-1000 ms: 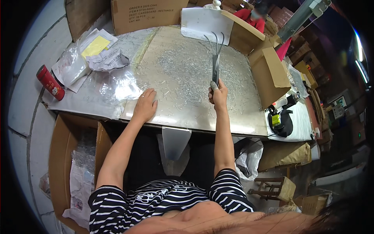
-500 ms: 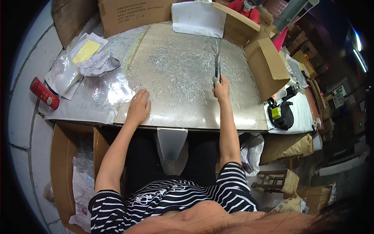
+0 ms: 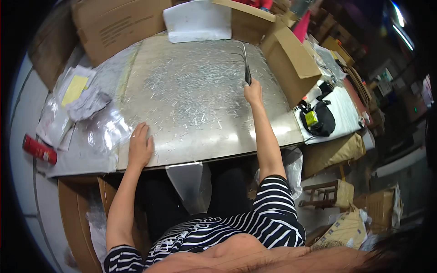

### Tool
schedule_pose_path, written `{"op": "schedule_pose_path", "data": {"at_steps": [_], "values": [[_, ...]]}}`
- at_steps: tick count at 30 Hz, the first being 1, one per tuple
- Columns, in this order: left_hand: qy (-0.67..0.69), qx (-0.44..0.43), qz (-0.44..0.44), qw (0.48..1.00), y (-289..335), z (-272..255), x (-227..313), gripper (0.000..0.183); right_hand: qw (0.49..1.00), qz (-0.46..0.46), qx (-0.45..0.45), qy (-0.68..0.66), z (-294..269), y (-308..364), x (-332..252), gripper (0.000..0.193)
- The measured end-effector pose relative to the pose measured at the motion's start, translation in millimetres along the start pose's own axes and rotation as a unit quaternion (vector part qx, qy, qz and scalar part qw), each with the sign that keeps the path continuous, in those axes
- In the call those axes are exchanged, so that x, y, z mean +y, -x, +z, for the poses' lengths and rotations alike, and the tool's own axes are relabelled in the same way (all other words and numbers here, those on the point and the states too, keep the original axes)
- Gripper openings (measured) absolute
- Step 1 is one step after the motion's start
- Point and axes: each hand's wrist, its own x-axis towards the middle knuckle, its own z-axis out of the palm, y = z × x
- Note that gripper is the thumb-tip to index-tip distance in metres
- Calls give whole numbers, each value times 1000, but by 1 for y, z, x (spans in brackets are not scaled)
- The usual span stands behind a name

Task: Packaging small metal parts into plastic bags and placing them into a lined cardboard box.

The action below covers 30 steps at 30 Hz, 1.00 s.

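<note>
My right hand (image 3: 253,92) is closed round the dark handle of a small hand rake (image 3: 247,73). The rake's thin bent metal prongs point to the far side of the metal tabletop (image 3: 177,148). Over the tabletop lie a great many small, clear, sliver-like pieces (image 3: 191,82), thickest left of the rake. At the table's near left part rests my left hand (image 3: 142,146), palm down with the fingers stretched out and holding nothing. Clear plastic bags (image 3: 107,129) lie just left of it.
Cardboard flaps (image 3: 291,63) wall the table's right side, and a white sheet (image 3: 198,20) stands at the back. A large carton (image 3: 123,27) is behind left. Crumpled paper (image 3: 88,102) and a red can (image 3: 40,149) lie left; a black pouch (image 3: 321,119) sits right.
The view has turned, so the table appears shifted left and tilted. The rake's prongs now lean left of its handle instead of straight ahead. My left hand still rests on the table.
</note>
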Motion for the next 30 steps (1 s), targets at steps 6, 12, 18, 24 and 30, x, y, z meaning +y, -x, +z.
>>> {"op": "schedule_pose_path", "data": {"at_steps": [6,12,18,24,30], "values": [[-6,-10,-4,1000,4,-4,2,40,982,61,69,165,-26,-28,10,25],[-20,-36,-12,999,4,-3,2,44,968,10,57,242,-29,-65,67,26],[-31,-42,-17,999,-1,-1,7,42,940,-99,145,293,-26,-65,82,34],[-55,-41,-17,997,1,-4,5,44,960,-175,15,218,18,-87,17,42],[-42,-49,-23,998,1,-2,9,44,936,-206,-17,285,58,-118,35,27]]}}
